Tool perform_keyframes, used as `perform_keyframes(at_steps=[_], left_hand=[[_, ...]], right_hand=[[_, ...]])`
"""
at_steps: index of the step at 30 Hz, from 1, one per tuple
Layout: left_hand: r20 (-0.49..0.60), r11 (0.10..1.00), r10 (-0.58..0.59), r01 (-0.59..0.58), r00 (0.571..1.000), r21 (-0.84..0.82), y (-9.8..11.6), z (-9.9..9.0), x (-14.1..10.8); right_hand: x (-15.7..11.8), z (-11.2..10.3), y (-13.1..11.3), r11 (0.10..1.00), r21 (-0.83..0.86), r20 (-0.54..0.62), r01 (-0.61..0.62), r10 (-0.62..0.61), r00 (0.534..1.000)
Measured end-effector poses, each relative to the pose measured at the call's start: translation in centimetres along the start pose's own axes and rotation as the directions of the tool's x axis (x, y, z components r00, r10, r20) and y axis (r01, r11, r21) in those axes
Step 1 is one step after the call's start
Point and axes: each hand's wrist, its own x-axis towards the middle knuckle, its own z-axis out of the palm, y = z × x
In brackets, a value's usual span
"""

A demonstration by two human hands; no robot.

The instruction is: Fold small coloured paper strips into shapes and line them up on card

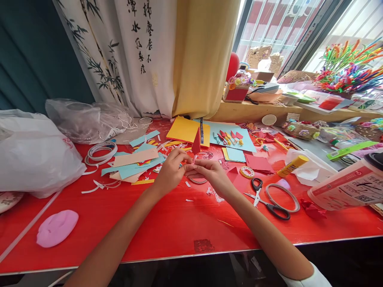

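Over the middle of the red table (167, 227), my left hand (171, 169) and my right hand (213, 172) meet at the fingertips. Both are closed in a pinch at the base of a red folded paper piece (196, 143), which stands pointed end up above the fingers. A small whitish part shows just under the red paper; the fingers hide the rest of it. Behind the hands, a light blue sheet (248, 143) carries several small red and yellow paper shapes. Black-handled scissors (257, 195) lie open to the right, close to a roll of tape (247, 172).
Paper strips and scraps (134, 163) are heaped left of the hands, beside a coil of white strip (101, 153). A pink lump (57, 228) lies at front left. A glue stick (293, 166), a tape ring (283, 198) and a large tilted bottle (347, 185) occupy the right.
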Motion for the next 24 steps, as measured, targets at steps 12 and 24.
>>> perform_keyframes(at_steps=[12,24], left_hand=[[0.055,0.990,-0.061,0.067,0.997,-0.124,0.0,-0.6,0.2],[0.359,0.563,-0.427,0.554,0.830,-0.614,-0.2,0.3,0.3]], right_hand=[[0.0,-0.2,-0.2,0.992,-0.126,0.049,-0.029,0.036,0.998],[0.2,-1.1,0.3,0.991,-0.067,0.168,-0.119,0.129,0.977]])
